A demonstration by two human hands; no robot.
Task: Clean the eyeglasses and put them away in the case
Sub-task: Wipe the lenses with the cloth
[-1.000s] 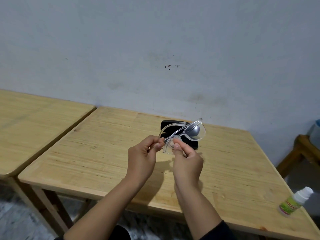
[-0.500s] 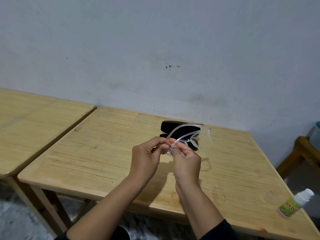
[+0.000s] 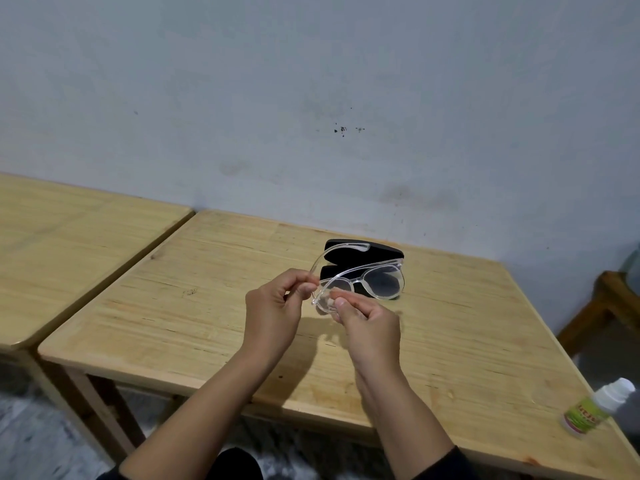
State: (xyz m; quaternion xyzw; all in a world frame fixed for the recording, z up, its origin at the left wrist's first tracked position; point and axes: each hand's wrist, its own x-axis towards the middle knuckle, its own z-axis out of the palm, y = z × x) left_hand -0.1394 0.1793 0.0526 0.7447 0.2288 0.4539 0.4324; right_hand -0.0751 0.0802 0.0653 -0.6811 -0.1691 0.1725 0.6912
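Clear-framed eyeglasses (image 3: 377, 277) are held in the air above the wooden table (image 3: 166, 306), in front of me. My left hand (image 3: 273, 306) pinches the frame's left corner where the temple arm hinges. My right hand (image 3: 369, 322) pinches the near lens between thumb and fingers. One temple arm sticks out toward the wall. A black glasses case (image 3: 384, 252) lies open on the table just behind the glasses, partly hidden by them.
A small white bottle with a green label (image 3: 595, 408) lies on its side at the table's right front corner. A second wooden table (image 3: 69, 244) stands to the left. A wooden stool (image 3: 609, 306) is at the right, by the wall.
The glasses have turned in my hands: the lenses now face me more flatly and one temple arm has swung out over the case. Both hands stayed in about the same place.
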